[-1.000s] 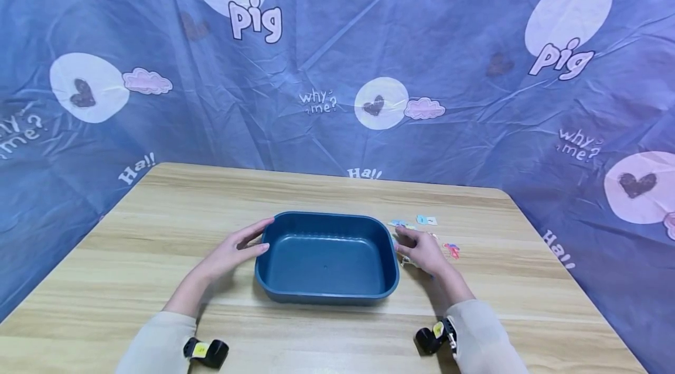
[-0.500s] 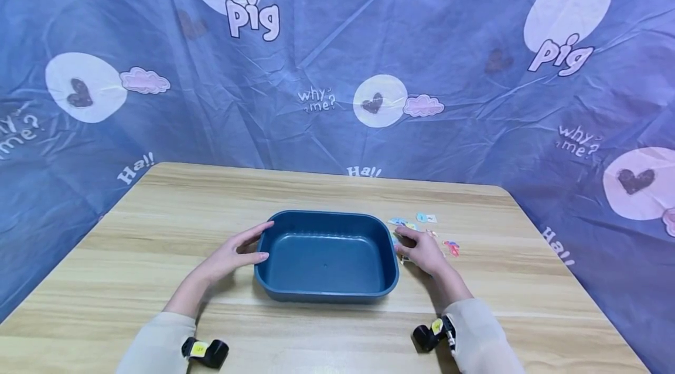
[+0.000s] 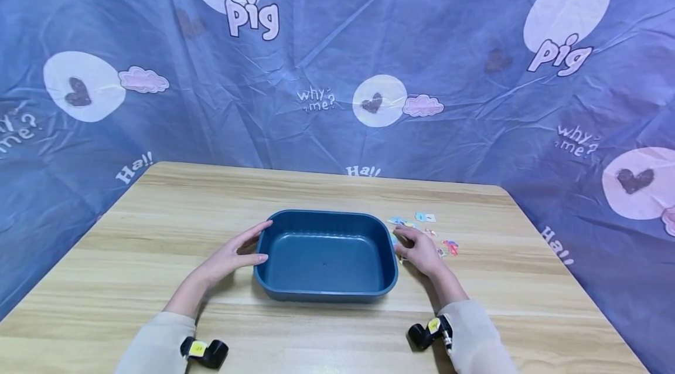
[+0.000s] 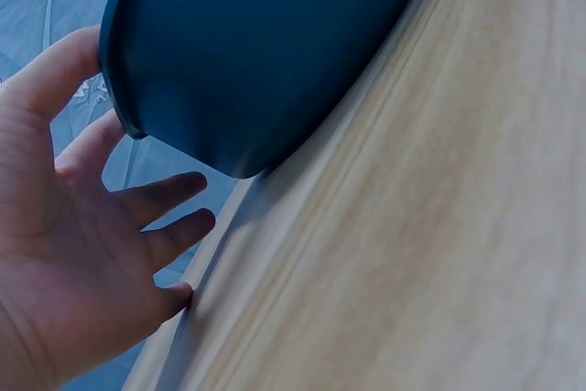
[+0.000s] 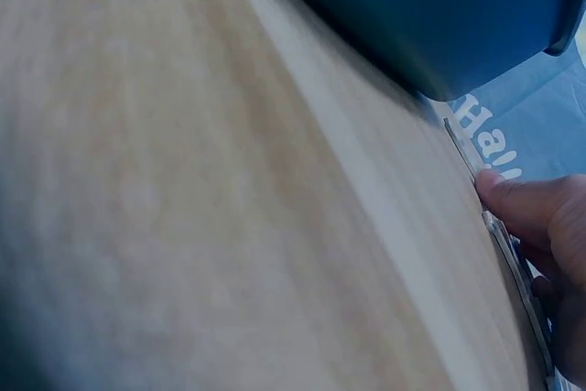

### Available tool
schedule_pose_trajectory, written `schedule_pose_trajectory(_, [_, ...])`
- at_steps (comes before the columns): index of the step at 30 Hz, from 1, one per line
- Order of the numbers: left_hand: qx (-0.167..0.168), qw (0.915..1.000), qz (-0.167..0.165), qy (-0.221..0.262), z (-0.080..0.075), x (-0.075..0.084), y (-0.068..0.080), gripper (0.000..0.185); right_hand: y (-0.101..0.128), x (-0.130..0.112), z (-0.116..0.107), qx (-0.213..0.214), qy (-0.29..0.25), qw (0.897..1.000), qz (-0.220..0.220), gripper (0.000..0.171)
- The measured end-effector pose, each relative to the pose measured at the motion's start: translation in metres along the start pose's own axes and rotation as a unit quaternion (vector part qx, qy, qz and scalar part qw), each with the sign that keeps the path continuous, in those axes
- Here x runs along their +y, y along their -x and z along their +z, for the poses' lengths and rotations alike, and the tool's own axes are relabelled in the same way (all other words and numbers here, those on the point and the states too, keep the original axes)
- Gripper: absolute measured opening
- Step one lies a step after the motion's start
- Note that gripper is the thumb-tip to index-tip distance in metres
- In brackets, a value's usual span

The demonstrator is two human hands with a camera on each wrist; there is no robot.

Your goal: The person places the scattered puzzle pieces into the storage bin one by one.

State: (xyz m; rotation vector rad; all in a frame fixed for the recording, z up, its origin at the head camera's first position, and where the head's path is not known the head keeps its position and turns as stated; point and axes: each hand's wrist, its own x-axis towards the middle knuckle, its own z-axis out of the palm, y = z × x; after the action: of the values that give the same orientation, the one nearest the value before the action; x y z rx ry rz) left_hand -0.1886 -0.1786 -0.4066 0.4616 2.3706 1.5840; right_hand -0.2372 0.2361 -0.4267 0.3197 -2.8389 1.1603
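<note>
A dark blue rectangular plastic bin (image 3: pixel 324 262) stands upright on the wooden table, its inside bare. My left hand (image 3: pixel 227 259) touches the bin's left rim with thumb and index finger spread apart; in the left wrist view, the other fingers (image 4: pixel 174 235) hang loosely below the rim. Just beyond the bin's right side, my right hand (image 3: pixel 426 254) rests low over small, flat, colourful cutouts (image 3: pixel 403 221). In the right wrist view its thumb (image 5: pixel 513 194) touches the edge of thin flat pieces (image 5: pixel 513 272) on the table, while the fingers are partly hidden behind.
Light blue and white pieces (image 3: pixel 425 217) lie behind my right hand, and a red-and-blue one (image 3: pixel 450 247) lies to its right. The wooden table (image 3: pixel 158 216) ends at a blue printed cloth (image 3: pixel 327 51) on the back and sides.
My right hand has shifted slightly left, and some small pieces under it lie differently. My left thumb has slid slightly nearer along the bin's rim. The bin stays almost in place.
</note>
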Motion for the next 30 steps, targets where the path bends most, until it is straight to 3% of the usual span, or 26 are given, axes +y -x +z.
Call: schedule_pose_trajectory(30, [-0.005, 0.9995, -0.006, 0.032, 0.0011, -0.005, -0.0016, 0.068, -0.0012, -0.0037, 0.0034, 0.008, 0.001, 0.999, 0.035, 0.033])
